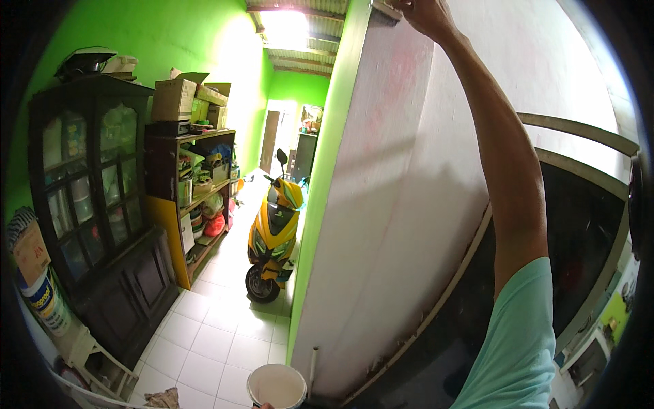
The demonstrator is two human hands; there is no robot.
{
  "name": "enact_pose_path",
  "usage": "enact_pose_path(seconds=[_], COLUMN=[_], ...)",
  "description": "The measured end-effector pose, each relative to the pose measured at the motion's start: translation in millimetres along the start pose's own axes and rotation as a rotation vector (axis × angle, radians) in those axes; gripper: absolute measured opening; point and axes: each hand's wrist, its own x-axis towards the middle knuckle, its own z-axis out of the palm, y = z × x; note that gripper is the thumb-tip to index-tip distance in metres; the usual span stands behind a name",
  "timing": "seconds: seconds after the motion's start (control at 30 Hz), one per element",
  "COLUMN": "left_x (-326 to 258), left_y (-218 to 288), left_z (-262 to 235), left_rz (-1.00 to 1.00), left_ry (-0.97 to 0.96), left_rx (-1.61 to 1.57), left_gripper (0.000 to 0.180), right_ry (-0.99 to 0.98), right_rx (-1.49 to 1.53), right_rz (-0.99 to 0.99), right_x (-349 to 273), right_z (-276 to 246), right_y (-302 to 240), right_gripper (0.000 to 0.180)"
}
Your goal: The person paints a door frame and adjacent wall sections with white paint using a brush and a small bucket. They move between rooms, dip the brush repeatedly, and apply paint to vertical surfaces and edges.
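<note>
My right arm, in a light teal sleeve, stretches up along the white wall [381, 204]. At the top edge my right hand [428, 15] is closed on a paintbrush [385, 15], a flat one with dark bristles. The brush lies against or very near the wall beside its corner; the frame cuts off part of the hand. Low in the view is a white bucket [276, 385], its mouth facing up. Only a fingertip of my left hand [263, 406] shows, at the bucket's near rim; the rest is below the frame. Faint pinkish patches mark the wall.
A yellow scooter [274, 225] stands in the tiled passage left of the wall. Along the left are a dark glass-door cabinet [95, 198], a loaded shelf [197, 191] and a stool [95, 358]. A thin pipe [313, 368] rises beside the bucket. Wooden-framed dark panels [572, 225] are at right.
</note>
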Motion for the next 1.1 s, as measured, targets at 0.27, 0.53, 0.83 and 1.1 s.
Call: enact_pose_path(seconds=[0.27, 0.53, 0.83, 1.1], left_x=[5, 21, 24, 25], left_y=[0, -4, -5, -11], left_z=[3, -4, -3, -9], left_rz=[0.06, -0.008, -0.011, -0.026], left_ry=[-0.023, -0.01, -0.011, 0.034], left_rx=[0.024, 0.033, 0.07, 0.08], left_gripper=[0.046, 0.048, 0.048, 0.048], right_ry=[0.037, -0.375, -0.32, 0.242], right_rx=[0.028, 0.175, 0.49, 0.177], right_rz=[-0.102, 0.04, 0.112, 0.006], right_x=[-82, -229, -172, -44], right_z=[4, -49, -31, -44], right_y=[5, -132, -11, 30], right_gripper=[0.028, 0.02, 0.014, 0.016])
